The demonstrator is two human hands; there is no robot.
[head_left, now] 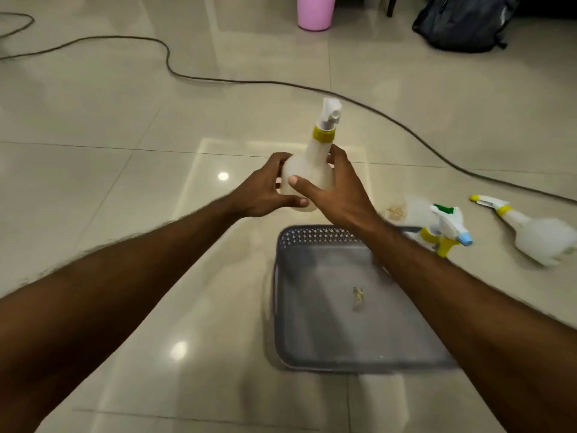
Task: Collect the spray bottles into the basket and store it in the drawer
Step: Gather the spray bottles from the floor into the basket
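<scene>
A white spray bottle is clasped upright between the left hand and right hand, above the far edge of the grey basket on the floor. Two more bottles lie to its right.

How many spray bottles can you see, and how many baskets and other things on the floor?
Spray bottles: 3, one held, two lying on the floor
Grey basket: 1
Pink container: 1
Dark bag: 1
Cable: 1
Total: 7
</scene>
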